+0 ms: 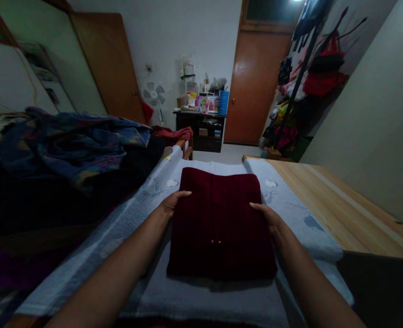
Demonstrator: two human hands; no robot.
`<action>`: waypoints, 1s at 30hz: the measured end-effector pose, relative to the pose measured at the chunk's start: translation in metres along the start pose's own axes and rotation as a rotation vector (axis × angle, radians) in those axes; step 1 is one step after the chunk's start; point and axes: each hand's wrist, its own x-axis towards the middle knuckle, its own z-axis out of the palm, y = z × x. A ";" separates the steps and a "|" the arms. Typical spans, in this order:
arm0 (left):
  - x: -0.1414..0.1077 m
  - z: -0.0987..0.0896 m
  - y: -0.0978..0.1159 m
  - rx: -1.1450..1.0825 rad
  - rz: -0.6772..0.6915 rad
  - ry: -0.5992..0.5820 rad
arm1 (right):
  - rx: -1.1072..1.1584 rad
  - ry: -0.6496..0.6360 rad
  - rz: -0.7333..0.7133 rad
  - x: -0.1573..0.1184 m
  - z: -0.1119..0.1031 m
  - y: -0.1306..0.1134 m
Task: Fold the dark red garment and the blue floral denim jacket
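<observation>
A dark red garment, folded into a neat rectangle, lies in front of me with two small shiny dots near its lower middle. My left hand grips its left edge, the thumb on top and the fingers hidden beneath. On the opposite edge my right hand holds it the same way, thumb over the cloth and fingers out of sight. Under the garment spreads a pale blue-grey sheet with white patches. Whether the garment rests fully on the sheet or is slightly lifted, I cannot tell.
To the left lies a heap of patterned blue fabric and dark cloth. A wooden board runs along the right side. Farther back stand a black cabinet with items on it, a white fan and a wooden door.
</observation>
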 end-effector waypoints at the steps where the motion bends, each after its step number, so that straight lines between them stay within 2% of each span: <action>1: 0.000 0.005 0.007 0.001 0.044 -0.008 | -0.008 -0.008 -0.025 0.001 0.003 -0.007; 5: 0.003 0.027 0.036 0.064 0.260 -0.030 | -0.057 -0.024 -0.134 0.012 0.011 -0.037; 9: 0.018 0.043 0.066 0.180 0.425 -0.034 | -0.104 -0.028 -0.280 0.029 0.019 -0.068; 13: 0.041 0.053 0.096 0.248 0.594 0.002 | -0.101 -0.036 -0.420 0.048 0.030 -0.097; 18: 0.064 0.059 0.126 0.325 0.713 0.034 | -0.085 -0.048 -0.541 0.072 0.039 -0.123; 21: 0.070 0.054 0.128 0.386 0.763 0.007 | -0.096 -0.058 -0.612 0.081 0.036 -0.124; 24: 0.065 0.044 0.118 0.456 0.781 -0.033 | -0.120 -0.088 -0.641 0.083 0.030 -0.113; 27: 0.048 0.037 0.103 0.501 0.806 -0.064 | -0.128 -0.098 -0.644 0.075 0.025 -0.097; 30: 0.022 0.037 0.088 0.523 0.826 -0.042 | -0.145 -0.089 -0.675 0.062 0.022 -0.081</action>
